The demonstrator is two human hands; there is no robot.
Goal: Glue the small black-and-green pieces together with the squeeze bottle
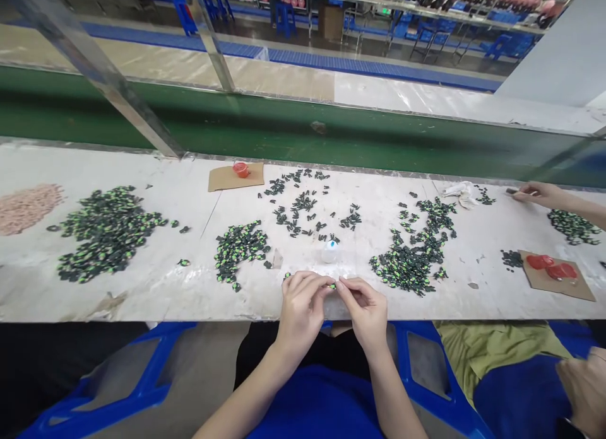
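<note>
My left hand (304, 303) and my right hand (368, 310) meet at the front of the white table, fingertips almost together. Pinched between the left fingers is a small black-and-green piece (332, 286). My right thumb and forefinger close on its other end; fine detail there is too small to make out. Just beyond my hands stands a small white bottle (329, 252) with a blue tip. A heap of black-and-green pieces (239, 250) lies to the left, and another heap (402, 265) to the right. Small dark parts (303, 202) are scattered behind the bottle.
A larger black-and-green heap (104, 231) and pinkish pieces (28, 209) lie far left. Red tubs sit on cardboard (220, 179) at the back and on cardboard (575, 287) at right. Another person's hand (540, 194) reaches in at right. A green belt (284, 133) runs behind.
</note>
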